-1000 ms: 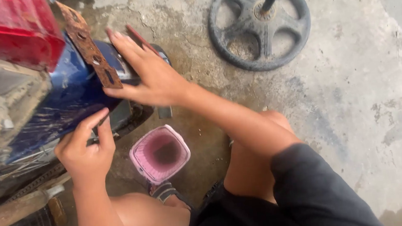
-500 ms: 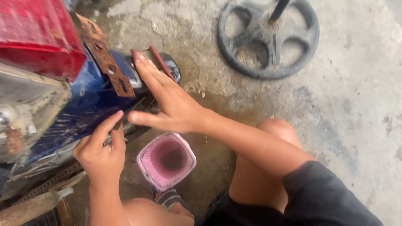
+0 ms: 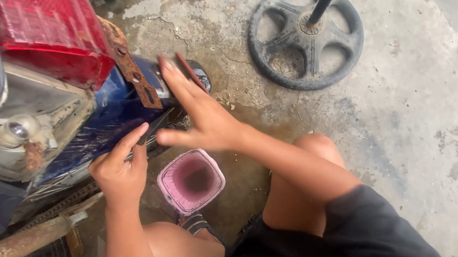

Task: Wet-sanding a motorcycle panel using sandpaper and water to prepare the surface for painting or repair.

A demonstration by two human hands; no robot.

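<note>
Pinching a thin tool (image 3: 143,141), left hand (image 3: 119,171) touches blue fender (image 3: 105,123).

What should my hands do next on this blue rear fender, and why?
Probably steady the blue rear fender with the right hand, already laid flat on it beside the rusty metal bracket, then work the thin dark tool pinched in the left hand, whose tip points under the fender edge.

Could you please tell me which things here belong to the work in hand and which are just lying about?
In hand: blue rear mudguard, left hand, right hand, rusty bracket.
Lying about: pink cup, black wheel-shaped base.
</note>
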